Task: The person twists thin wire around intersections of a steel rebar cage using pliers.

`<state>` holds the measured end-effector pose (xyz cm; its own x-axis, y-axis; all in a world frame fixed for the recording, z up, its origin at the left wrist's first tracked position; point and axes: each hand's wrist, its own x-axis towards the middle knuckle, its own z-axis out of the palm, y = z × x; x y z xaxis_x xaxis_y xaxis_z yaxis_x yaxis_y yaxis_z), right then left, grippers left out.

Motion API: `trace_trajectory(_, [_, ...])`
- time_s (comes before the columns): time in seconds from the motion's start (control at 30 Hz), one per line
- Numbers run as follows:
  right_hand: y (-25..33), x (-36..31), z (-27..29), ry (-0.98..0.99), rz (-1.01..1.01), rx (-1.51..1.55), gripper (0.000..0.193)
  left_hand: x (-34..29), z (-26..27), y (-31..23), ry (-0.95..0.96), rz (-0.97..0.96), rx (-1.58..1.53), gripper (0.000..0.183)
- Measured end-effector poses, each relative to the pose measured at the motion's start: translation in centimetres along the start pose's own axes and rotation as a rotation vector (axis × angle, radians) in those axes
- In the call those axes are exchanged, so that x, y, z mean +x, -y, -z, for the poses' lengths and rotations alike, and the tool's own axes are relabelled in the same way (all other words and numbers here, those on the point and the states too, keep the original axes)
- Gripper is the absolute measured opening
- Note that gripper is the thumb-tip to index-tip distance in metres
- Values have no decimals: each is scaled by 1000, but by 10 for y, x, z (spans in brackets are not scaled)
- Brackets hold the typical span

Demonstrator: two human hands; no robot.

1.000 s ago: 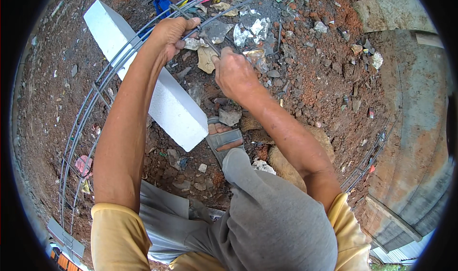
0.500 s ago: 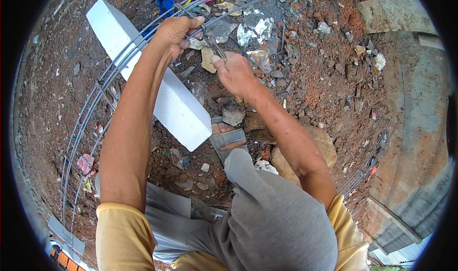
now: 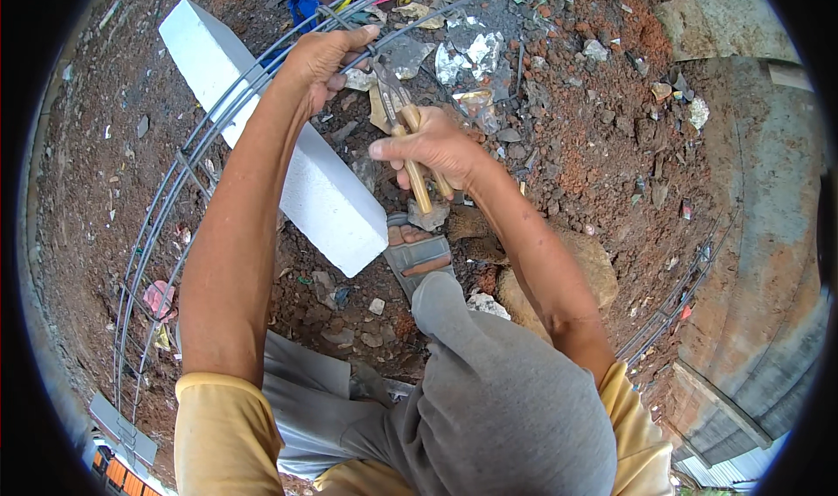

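Observation:
My left hand [image 3: 319,60] grips the long steel reinforcing bars [image 3: 181,164], thumb stretched along them and fingers curled around. In my right hand [image 3: 441,147] are metal pincers [image 3: 391,95] with tan handles; the thumb is lifted off and the handles stand slightly apart. The jaws point up to the bars, close beside my left fingertips. Whether they bite on a tie wire there is too small to tell. Beneath the bars, a long white block [image 3: 336,199] lies slantwise.
Rubble and reddish soil [image 3: 585,147] cover the ground around my sandalled foot [image 3: 419,256]. Coloured cloth scraps [image 3: 304,9] lie beyond the bars. More thin bars [image 3: 672,300] run along the right, beside a stained metal sheet [image 3: 759,234].
My right hand has loosened and slid down the pincers. Its thumb has come away, and the handles now show spread. The left hand has barely moved on the bars.

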<state>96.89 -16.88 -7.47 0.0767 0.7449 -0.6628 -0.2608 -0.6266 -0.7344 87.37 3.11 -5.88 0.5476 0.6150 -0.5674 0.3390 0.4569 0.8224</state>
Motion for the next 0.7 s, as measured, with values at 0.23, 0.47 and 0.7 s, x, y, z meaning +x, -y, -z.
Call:
trace_trajectory(0.23, [-21, -43, -19, -970, 494, -1167, 46, 0, 3, -5, 49, -1, 119, 32])
trace_trajectory(0.47, [-8, -35, -29, -492, 202, -593, 31, 14, -1, 12, -20, -114, 36, 35])
trace_trajectory(0.7, [-57, 6, -25, -490, 426, -347, 30, 16, -6, 9, 42, -62, 3, 31])
